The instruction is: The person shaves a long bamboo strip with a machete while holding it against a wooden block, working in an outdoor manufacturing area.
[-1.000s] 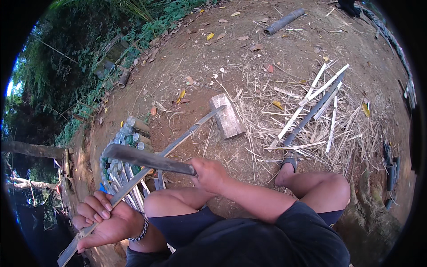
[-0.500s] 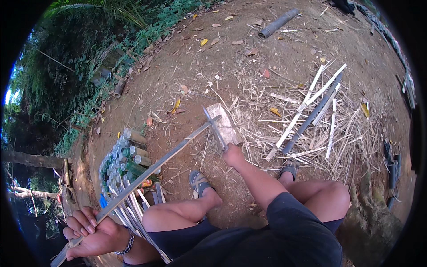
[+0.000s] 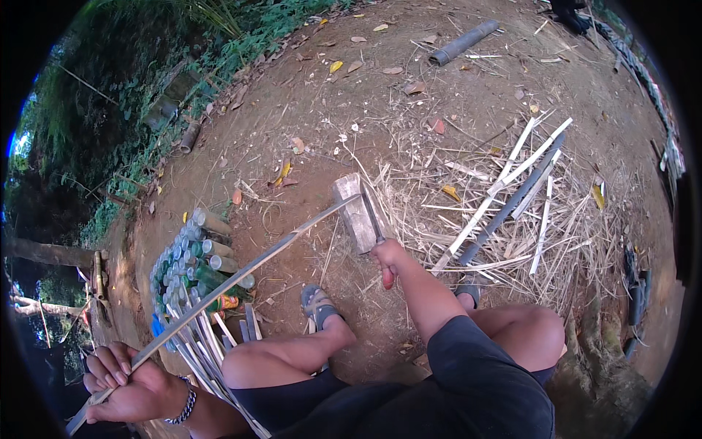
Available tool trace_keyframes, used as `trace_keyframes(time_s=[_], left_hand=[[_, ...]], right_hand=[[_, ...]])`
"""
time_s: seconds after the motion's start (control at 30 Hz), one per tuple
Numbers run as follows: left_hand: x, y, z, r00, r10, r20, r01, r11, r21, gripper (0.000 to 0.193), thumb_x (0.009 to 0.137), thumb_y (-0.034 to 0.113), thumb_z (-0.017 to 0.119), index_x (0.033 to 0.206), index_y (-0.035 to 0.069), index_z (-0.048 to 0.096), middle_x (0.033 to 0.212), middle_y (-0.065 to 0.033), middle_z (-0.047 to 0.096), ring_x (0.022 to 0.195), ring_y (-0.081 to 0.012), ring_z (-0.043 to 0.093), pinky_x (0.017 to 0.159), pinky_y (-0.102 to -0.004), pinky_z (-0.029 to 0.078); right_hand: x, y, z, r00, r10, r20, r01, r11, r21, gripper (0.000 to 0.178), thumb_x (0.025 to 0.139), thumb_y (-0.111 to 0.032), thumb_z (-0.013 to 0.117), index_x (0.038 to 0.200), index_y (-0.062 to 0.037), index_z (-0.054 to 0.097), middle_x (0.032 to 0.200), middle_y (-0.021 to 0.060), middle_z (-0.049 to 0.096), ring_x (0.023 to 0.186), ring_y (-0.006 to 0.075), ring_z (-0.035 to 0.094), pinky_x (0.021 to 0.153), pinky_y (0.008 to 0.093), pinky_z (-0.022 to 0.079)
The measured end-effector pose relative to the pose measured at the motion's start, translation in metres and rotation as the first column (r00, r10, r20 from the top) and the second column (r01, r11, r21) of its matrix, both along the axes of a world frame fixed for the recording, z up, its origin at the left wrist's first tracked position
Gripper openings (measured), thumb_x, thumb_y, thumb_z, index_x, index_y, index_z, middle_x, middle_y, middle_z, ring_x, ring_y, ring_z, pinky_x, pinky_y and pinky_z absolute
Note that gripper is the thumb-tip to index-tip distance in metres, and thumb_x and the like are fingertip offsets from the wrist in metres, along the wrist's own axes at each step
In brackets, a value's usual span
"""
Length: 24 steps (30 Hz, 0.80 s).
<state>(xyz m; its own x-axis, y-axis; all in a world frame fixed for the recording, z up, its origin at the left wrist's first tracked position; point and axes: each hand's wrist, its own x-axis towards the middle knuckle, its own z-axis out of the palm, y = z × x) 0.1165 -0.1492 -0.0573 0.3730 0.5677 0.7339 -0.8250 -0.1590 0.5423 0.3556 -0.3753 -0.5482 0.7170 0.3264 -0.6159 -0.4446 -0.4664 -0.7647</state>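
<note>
My left hand, at the lower left, is closed around the near end of a long bamboo strip. The strip slants up to the right, and its far tip meets a short wooden block on the ground. In my right hand is a long-bladed knife with a reddish-brown handle. Its blade points away from me, over the block and close by the strip's tip. Whether the blade touches the strip, I cannot tell.
Several bottles lie stacked at the left, beside a bundle of strips near my left leg. Pale split strips, a dark bamboo length and shavings cover the ground at right. A bamboo tube lies farther off.
The knife blade has swung from lying across the strip's tip to the tip's right side, and its handle shows more. My left hand keeps its hold on the strip. The whole view has shifted slightly.
</note>
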Motion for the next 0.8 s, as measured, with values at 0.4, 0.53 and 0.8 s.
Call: trace_keyframes(time_s=[0.4,0.53,0.8], left_hand=[[-0.004,-0.027,-0.009,0.991,0.135,0.021,-0.134,0.989,-0.058,0.050,0.092,0.055,0.052,0.071,0.010,0.043,0.063,0.0003,0.036,0.054,-0.0091,0.037,0.050,-0.0210,0.034],[-0.003,-0.020,-0.008,0.994,0.099,0.050,-0.099,0.995,0.004,0.046,0.095,0.050,0.050,0.074,0.009,0.044,0.061,0.0004,0.035,0.051,-0.0085,0.034,0.046,-0.0200,0.031],[-0.005,-0.008,-0.006,0.999,-0.017,0.051,0.015,0.999,0.049,0.048,0.097,0.049,0.044,0.075,0.007,0.050,0.062,-0.0006,0.036,0.051,-0.0099,0.033,0.047,-0.0219,0.029]], right_hand=[[-0.109,0.047,0.211,0.793,0.062,0.607,-0.143,0.986,0.087,0.024,0.079,-0.014,0.061,0.098,-0.0014,0.055,0.087,0.0232,0.065,0.082,0.0397,0.064,0.074,0.0473,0.051],[-0.085,0.049,0.189,0.829,0.113,0.547,-0.126,0.992,-0.013,0.029,0.078,-0.013,0.061,0.103,0.0006,0.055,0.086,0.0239,0.065,0.083,0.0386,0.065,0.075,0.0463,0.052],[-0.034,0.024,0.133,0.893,0.156,0.423,-0.105,0.984,-0.142,0.025,0.080,-0.013,0.059,0.101,0.0007,0.057,0.094,0.0259,0.065,0.093,0.0399,0.064,0.084,0.0470,0.049]])
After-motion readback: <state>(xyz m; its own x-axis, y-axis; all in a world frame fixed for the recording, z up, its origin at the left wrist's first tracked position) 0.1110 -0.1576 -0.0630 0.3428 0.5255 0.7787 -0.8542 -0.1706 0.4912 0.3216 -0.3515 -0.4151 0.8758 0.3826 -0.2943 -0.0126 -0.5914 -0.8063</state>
